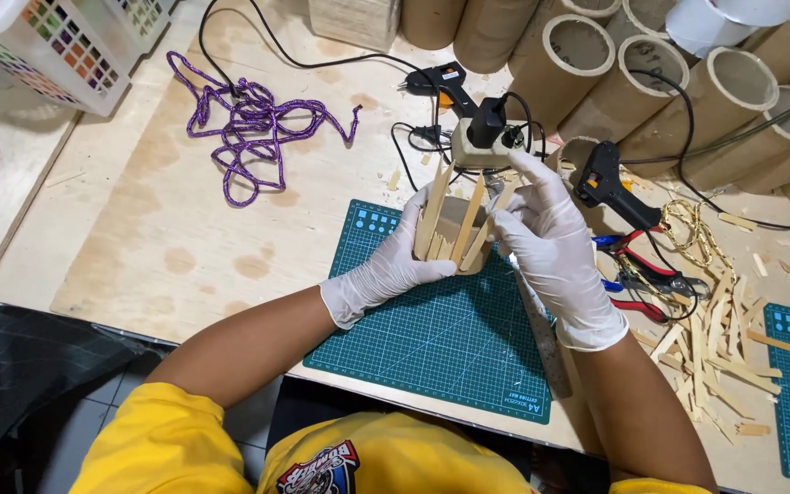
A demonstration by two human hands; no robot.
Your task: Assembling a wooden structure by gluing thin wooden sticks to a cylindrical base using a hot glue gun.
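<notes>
1. Both hands in white latex gloves were wrapped around a small brown cardboard tube clad in flat pale wooden sticks [454, 233], which stood at the far edge of the dark green cutting mat [432, 338]
2. Left hand [395, 265] was cupped against the tube's left side, fingers curled shut on the sticks. Right hand [550, 247] was clamped on the right side, with fingertips pinching the top of one stick
3. My guess is the piece was very light but fragile: thin sticks, probably just glued on, so they'd snap or peel if squeezed hard. Best held low around the tube body, not by the loose stick tops
4. A grey metal ruler [541, 334] lay along the mat's right edge
5. Two black glue guns [610, 183] sat at the table's far side beside a white power strip [486, 142], with a tangled purple rope [249, 128] to the far left
6. Loose wooden sticks [715, 352] were scattered by the right edge
</notes>
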